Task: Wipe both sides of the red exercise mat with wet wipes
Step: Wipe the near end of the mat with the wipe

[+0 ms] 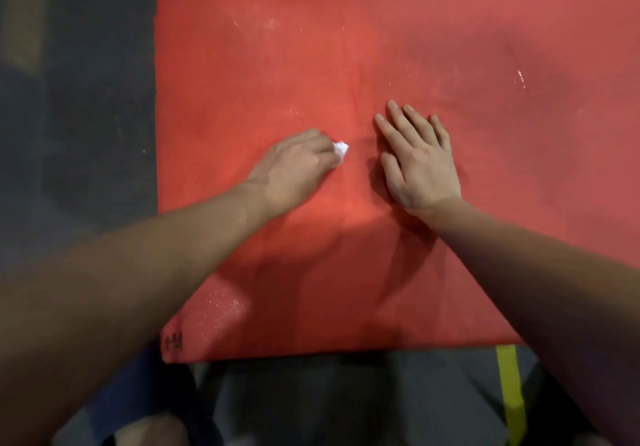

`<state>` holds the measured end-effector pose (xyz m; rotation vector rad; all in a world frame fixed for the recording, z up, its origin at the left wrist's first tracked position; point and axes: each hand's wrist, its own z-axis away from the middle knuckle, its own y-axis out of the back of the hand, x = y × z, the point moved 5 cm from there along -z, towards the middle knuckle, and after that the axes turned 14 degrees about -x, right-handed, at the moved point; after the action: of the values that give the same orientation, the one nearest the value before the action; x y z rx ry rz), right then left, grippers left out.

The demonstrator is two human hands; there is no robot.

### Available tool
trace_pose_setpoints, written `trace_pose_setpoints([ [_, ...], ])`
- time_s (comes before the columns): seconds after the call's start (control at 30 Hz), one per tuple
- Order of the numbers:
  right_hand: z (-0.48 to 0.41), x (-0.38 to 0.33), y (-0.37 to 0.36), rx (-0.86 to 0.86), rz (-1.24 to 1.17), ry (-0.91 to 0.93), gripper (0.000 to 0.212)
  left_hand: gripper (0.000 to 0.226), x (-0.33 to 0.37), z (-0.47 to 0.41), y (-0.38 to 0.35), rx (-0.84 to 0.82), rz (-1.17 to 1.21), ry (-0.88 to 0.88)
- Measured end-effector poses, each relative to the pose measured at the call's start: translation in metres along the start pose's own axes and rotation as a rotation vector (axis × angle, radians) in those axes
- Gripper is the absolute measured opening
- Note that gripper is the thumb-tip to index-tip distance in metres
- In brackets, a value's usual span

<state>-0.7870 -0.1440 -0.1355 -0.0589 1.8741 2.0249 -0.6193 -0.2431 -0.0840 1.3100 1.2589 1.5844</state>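
left hand [294, 165] grip hides most of wipe [341, 149]

Markings: 1 seen, not legible.
Near-left corner of red mat [346, 47]: dark stamp [174, 341], chars unreadable.

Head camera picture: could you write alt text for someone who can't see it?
Seen from above, a person's left hand grips a crumpled white wet wipe against a red exercise mat, while the right hand rests flat on the mat beside it. The mat lies on a dark floor, with pale scuffs on its surface and a yellow strip near its front edge.
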Motion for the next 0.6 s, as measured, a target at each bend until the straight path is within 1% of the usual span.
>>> trace_pose_setpoints([
  [0.13, -0.007, 0.003, 0.005, 0.066, -0.012, -0.028, 0.047, 0.022, 0.035, 0.016, -0.019, -0.041, 0.118, -0.047],
  [0.2, -0.024, 0.007, 0.015, 0.098, 0.003, -0.023, 0.035, 0.025, 0.027, 0.010, -0.018, -0.063, 0.094, -0.094],
  [0.27, -0.045, 0.016, 0.026, 0.117, 0.006, -0.064, 0.030, 0.026, 0.002, -0.005, -0.010, -0.051, 0.065, -0.075],
  [0.33, -0.061, 0.031, 0.030, 0.125, 0.005, -0.156, 0.038, 0.028, -0.027, -0.024, -0.001, 0.018, 0.066, 0.039],
  [0.4, -0.063, 0.040, 0.026, 0.095, -0.001, -0.234, 0.050, 0.029, -0.033, -0.034, -0.004, 0.048, 0.100, 0.120],
  [0.47, -0.065, 0.039, 0.022, 0.063, 0.018, -0.248, 0.056, 0.024, -0.016, -0.036, -0.012, 0.052, 0.143, 0.075],
  [0.53, -0.069, 0.038, 0.022, 0.074, 0.020, -0.251, 0.057, 0.021, -0.002, -0.030, -0.018, 0.027, 0.171, -0.027],
  [0.6, -0.072, 0.042, 0.023, 0.088, 0.010, -0.273, 0.056, 0.022, -0.013, -0.032, -0.015, 0.015, 0.130, -0.059],
])
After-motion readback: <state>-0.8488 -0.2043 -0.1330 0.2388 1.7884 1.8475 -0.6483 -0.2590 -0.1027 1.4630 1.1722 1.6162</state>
